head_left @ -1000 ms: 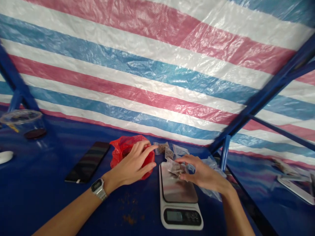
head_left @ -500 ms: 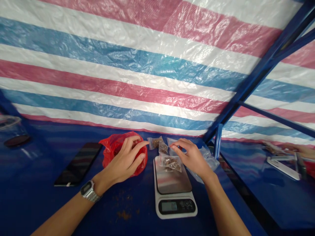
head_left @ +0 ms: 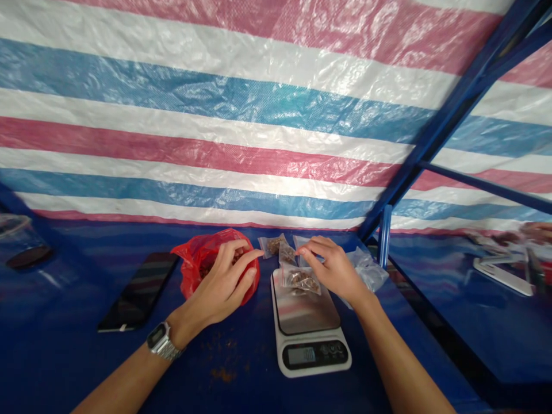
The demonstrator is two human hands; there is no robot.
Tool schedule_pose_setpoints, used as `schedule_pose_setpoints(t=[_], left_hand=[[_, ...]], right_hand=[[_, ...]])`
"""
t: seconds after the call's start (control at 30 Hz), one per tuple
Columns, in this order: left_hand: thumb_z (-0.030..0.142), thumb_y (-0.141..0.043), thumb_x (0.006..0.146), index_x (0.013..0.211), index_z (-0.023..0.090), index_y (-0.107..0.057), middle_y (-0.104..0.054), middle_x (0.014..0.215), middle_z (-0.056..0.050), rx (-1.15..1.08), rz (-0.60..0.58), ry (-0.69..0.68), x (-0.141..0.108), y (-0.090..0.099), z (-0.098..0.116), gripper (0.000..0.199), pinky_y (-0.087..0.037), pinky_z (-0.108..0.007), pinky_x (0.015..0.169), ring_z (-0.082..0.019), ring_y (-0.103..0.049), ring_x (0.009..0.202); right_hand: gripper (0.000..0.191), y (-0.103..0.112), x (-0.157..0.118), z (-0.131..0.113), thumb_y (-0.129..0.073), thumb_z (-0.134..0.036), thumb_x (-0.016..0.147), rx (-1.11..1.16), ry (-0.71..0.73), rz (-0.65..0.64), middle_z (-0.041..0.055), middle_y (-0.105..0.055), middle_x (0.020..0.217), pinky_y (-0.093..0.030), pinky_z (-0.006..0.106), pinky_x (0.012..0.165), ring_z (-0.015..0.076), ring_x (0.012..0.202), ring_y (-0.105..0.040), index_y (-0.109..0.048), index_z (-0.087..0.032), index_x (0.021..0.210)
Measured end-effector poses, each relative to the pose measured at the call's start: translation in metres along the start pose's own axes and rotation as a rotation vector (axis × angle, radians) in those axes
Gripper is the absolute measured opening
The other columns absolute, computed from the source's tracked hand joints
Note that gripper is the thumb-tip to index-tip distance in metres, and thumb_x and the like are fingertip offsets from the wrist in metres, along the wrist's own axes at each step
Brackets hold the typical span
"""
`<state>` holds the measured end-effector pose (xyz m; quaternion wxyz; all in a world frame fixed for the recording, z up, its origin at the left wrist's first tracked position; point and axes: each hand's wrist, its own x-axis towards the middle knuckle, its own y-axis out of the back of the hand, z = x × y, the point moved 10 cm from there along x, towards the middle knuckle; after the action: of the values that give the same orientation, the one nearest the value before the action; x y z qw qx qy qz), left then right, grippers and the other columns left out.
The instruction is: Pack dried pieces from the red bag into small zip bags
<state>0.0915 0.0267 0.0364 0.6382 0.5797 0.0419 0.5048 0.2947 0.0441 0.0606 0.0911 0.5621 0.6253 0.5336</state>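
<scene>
My left hand (head_left: 219, 282) is curled into the mouth of a red plastic bag (head_left: 187, 270) holding brown pieces. My right hand (head_left: 332, 270) hovers over a white digital kitchen scale (head_left: 308, 356), its fingertips at the top of a small clear zip bag (head_left: 299, 248). On the scale's mirrored platform lies a clear zip bag of brown pieces (head_left: 302, 282). Two more small zip bags (head_left: 273, 245) sit just behind the scale, between my hands. A crumpled clear plastic bag (head_left: 368, 270) lies under my right wrist's far side.
A black smartphone (head_left: 138, 291) lies left of the red bag. A clear cup (head_left: 21, 244) stands at the far left. Brown crumbs (head_left: 222, 374) dot the glossy blue table (head_left: 241, 391). A blue post (head_left: 385, 236) rises at right, before a striped tarp (head_left: 215, 115).
My right hand's fingers have shifted left toward the small zip bags. The view has tilted slightly. My left hand stays at the red bag.
</scene>
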Motion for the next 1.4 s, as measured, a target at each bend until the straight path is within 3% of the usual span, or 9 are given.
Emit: schedule_pose_setpoints(t=[0.3,1.17,1.4], left_hand=[[0.018,-0.040,0.105,0.141,0.025,-0.056,-0.050,0.130,-0.010,0.006,0.062,-0.035,-0.001,0.008,0.002,0.040,-0.047,-0.044,0.111,-0.025,-0.051,0.122],[0.015,-0.042,0.104,0.137,0.023,-0.057,-0.049,0.125,-0.009,0.056,0.078,-0.110,0.000,0.007,0.018,0.037,-0.048,-0.040,0.105,-0.023,-0.050,0.117],[0.015,-0.043,0.104,0.136,0.024,-0.059,-0.050,0.125,-0.009,0.041,0.087,-0.098,-0.001,0.009,0.017,0.037,-0.048,-0.039,0.105,-0.023,-0.051,0.117]], right_hand=[[0.032,-0.006,-0.001,-0.008,-0.052,-0.033,0.108,0.022,0.083,0.023,0.0026,-0.069,0.080,-0.044,0.034,0.081,0.0195,0.080,-0.062,-0.071,-0.020,0.086],[0.036,0.001,-0.002,-0.003,-0.051,-0.032,0.109,0.010,0.041,0.093,0.0035,-0.070,0.079,-0.043,0.034,0.077,0.0201,0.079,-0.064,-0.070,-0.020,0.081],[0.038,0.007,-0.004,-0.003,-0.043,-0.032,0.111,0.096,0.052,0.116,0.0025,-0.070,0.081,-0.044,0.034,0.081,0.0192,0.082,-0.066,-0.074,-0.022,0.092]])
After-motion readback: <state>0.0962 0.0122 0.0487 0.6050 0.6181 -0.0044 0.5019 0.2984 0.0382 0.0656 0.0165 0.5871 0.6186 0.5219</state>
